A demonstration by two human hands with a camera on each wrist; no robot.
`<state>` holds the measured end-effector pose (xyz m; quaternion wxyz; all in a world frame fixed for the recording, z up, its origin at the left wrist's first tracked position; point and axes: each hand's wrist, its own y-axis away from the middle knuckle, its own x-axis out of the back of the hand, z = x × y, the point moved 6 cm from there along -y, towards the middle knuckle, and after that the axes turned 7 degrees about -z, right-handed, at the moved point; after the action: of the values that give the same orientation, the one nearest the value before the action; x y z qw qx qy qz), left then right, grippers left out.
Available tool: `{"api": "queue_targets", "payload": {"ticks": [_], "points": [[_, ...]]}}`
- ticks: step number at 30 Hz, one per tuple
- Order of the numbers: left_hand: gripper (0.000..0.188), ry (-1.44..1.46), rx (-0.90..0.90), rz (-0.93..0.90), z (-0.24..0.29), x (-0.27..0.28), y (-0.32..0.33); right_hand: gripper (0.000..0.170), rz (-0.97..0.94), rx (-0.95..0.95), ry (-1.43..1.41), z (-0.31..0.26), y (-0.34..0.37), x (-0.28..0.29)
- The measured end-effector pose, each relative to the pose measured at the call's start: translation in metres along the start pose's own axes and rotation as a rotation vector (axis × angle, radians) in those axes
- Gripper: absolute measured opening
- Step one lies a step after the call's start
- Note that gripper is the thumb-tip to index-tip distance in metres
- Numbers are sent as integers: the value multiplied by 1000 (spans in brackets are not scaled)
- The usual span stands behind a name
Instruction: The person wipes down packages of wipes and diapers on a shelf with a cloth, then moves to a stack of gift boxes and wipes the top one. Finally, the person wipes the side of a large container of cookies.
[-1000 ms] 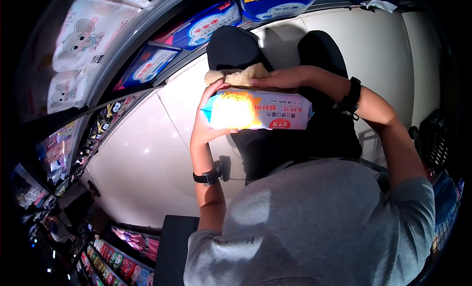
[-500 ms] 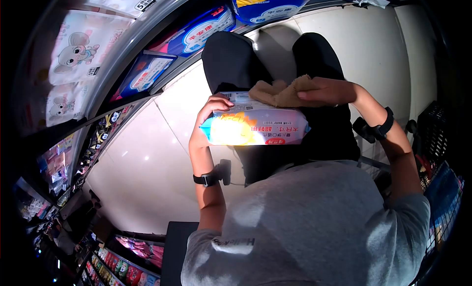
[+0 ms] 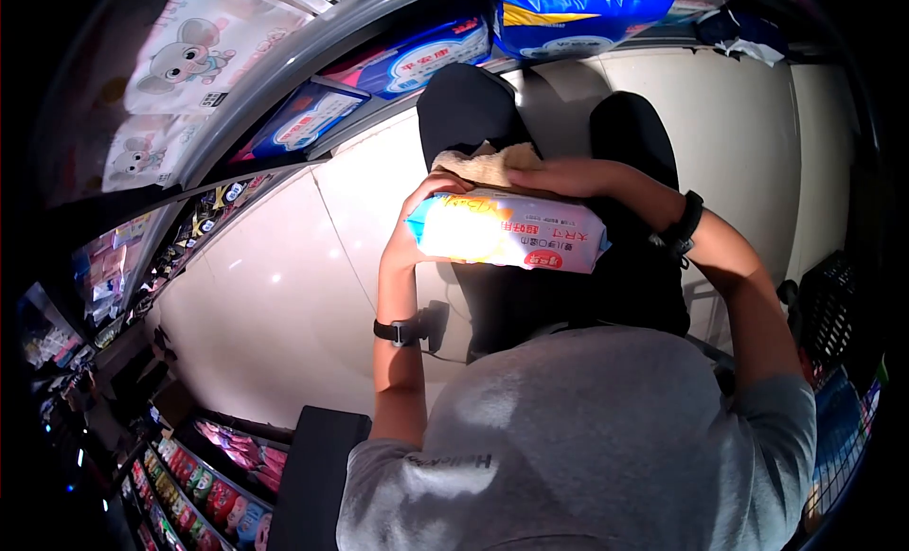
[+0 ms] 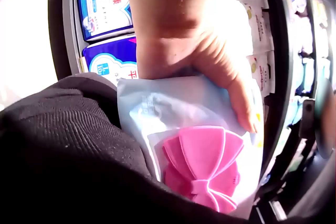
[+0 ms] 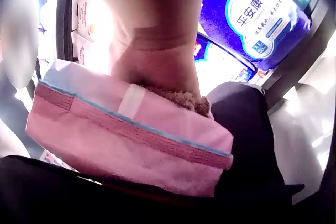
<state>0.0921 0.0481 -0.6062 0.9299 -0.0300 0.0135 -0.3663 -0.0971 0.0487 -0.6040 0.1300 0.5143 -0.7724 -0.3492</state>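
A pack of baby wet wipes (image 3: pixel 559 231) is held up over the lap in the head view. My left hand (image 3: pixel 407 234) grips its left end, fingers over the far edge and thumb on the near side. A pink bow-shaped lid (image 4: pixel 205 155) shows on the pack in the left wrist view. My right hand (image 3: pixel 563 178) holds a tan cloth (image 3: pixel 488 163) against the far side of the pack, thumb uppermost. In the right wrist view, the pack covers most of the cloth (image 5: pixel 186 102) and the fingers.
Blue packages (image 3: pixel 417 63) line a low shelf ahead, with white elephant-print packs (image 3: pixel 189 63) at upper left. Dark-trousered knees (image 3: pixel 469 106) are bent beneath the hands. A black box-like block (image 3: pixel 317 456) stands at lower left, and a dark basket (image 3: pixel 833 305) at right.
My right hand drew the cloth rightward off the pack's far side half a second ago, then brought it back left against it. The left hand keeps its grip.
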Motion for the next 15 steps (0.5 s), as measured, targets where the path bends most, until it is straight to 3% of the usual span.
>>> {"api": "queue_targets", "payload": {"ticks": [2,3,4,7,10,12,13,15], "points": [[80,8,-123,-17,-1,1,-9,75,111,-13,-40,26,-4,8],[82,-2,-94,0,0,3,-12,74,90,-34,-97,25,6,9],[80,214,-15,57,-13,5,-10,73,70,-54,-157,25,15,9],[88,440,134,181,-40,12,8,64,80,106,-374,51,12,7],[76,558,115,313,-43,16,7,59,40,217,-712,56,17,-2],[57,609,97,557,-34,20,4,60,106,241,-736,65,11,2],[50,531,247,561,-18,15,-3,53,215,186,-812,56,21,1],[54,681,461,570,-13,5,-3,52,186,193,-812,57,22,2]]}}
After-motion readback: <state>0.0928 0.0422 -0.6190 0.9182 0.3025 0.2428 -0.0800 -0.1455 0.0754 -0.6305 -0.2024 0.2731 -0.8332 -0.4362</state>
